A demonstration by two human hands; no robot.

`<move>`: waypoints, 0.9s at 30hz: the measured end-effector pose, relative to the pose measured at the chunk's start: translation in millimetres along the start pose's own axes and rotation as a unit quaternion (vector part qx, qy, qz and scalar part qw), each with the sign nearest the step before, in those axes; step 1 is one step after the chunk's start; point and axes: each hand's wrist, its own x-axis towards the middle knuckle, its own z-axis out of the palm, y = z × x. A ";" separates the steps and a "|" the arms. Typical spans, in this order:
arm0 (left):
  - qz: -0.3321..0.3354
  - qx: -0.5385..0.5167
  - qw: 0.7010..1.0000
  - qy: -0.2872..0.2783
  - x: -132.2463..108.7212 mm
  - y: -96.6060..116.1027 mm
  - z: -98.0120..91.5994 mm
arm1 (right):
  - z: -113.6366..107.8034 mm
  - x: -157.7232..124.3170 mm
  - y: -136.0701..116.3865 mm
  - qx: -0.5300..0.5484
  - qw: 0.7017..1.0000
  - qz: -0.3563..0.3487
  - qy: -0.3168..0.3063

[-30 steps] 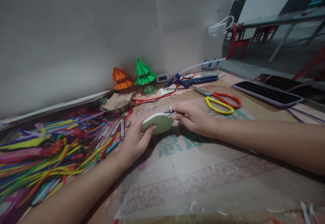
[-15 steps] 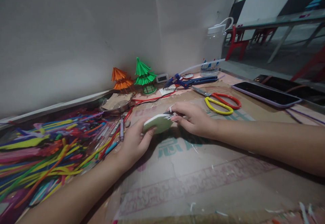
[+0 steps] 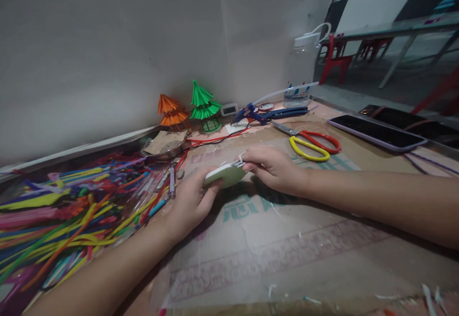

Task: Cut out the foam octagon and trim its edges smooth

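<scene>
A pale green disc with a white edge is held above the plastic-covered cardboard. My left hand grips its left side, with the thumb on the near face. At the disc's right edge my right hand is closed, thumb and index finger pinched beside small white strips. Whether those fingers grip a strip or the disc's edge is too small to tell. Scissors with red and yellow handles lie behind my right forearm.
Colourful pipe cleaners cover the left side. Behind stand an orange model, a green model, a blue glue gun and a clear bottle. A phone lies at the right.
The disc has tilted a little and shifted slightly right. My right hand has moved slightly, and more of the white strips shows at its fingertips.
</scene>
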 end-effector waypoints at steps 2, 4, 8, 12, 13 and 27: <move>0.003 -0.001 1.000 0.001 0.0 0.6 -0.1 | 0.2 -0.1 -0.3 0.006 1.000 -0.002 0.006; 0.004 -0.005 1.000 0.007 0.2 0.8 0.0 | 0.6 -0.2 -0.4 0.011 1.000 0.002 0.008; -0.007 -0.012 1.000 0.023 1.4 0.2 0.8 | 1.8 -0.1 -0.4 0.014 1.000 0.015 0.006; 0.006 0.002 1.000 0.007 1.1 0.4 0.4 | 1.4 0.0 -1.7 0.002 1.000 0.012 0.007; 0.009 0.008 1.000 0.003 0.7 0.8 0.1 | 1.0 0.0 -2.6 -0.003 1.000 0.008 0.008; 0.022 0.044 0.999 -0.015 0.2 4.1 -0.5 | 0.6 1.4 -4.3 -0.026 0.998 -0.043 0.024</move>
